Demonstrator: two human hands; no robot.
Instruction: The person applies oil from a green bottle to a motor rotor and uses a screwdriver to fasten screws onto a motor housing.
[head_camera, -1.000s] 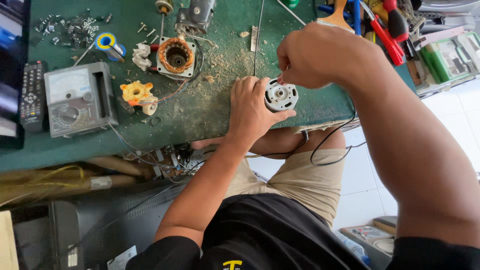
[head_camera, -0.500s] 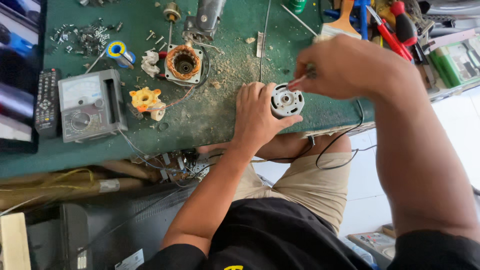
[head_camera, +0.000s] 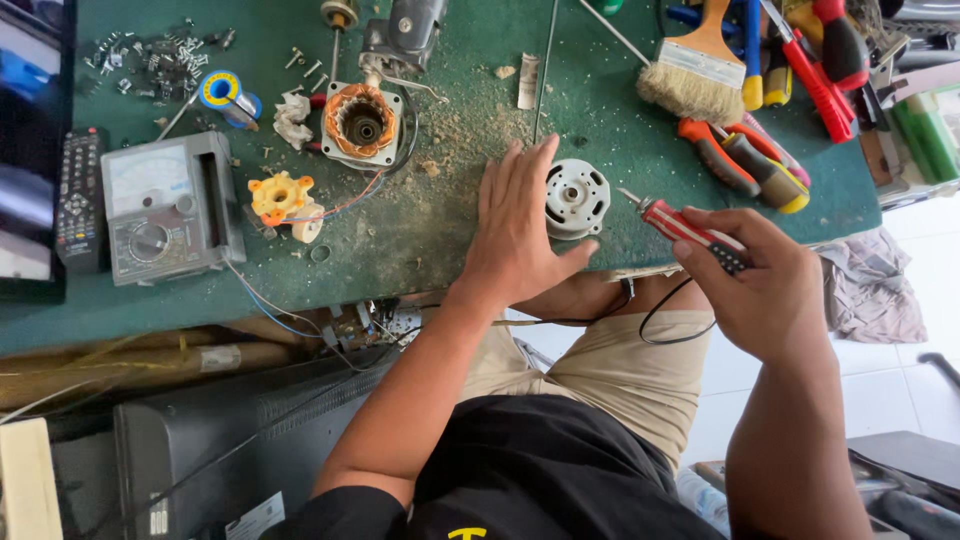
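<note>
A round grey metal motor housing (head_camera: 577, 198) lies on the green bench top (head_camera: 440, 240). My left hand (head_camera: 518, 228) rests flat beside it, fingers apart, its thumb and index edge touching the housing. My right hand (head_camera: 760, 280) is off the bench's front edge, closed around a red-handled screwdriver (head_camera: 680, 226) whose tip points toward the housing, a little apart from it.
A copper-wound stator (head_camera: 361, 122), a yellow plastic part (head_camera: 281, 197), an analog multimeter (head_camera: 165, 205), a remote control (head_camera: 80, 195), loose screws (head_camera: 150, 55), a solder spool (head_camera: 222, 92), a paintbrush (head_camera: 697, 68), pliers (head_camera: 745, 160) and other red tools lie on the bench. Sawdust-like debris covers the middle.
My right hand has pulled the screwdriver back from the housing toward the right and off the bench edge. My left hand has loosened from gripping the housing and now lies flat beside it.
</note>
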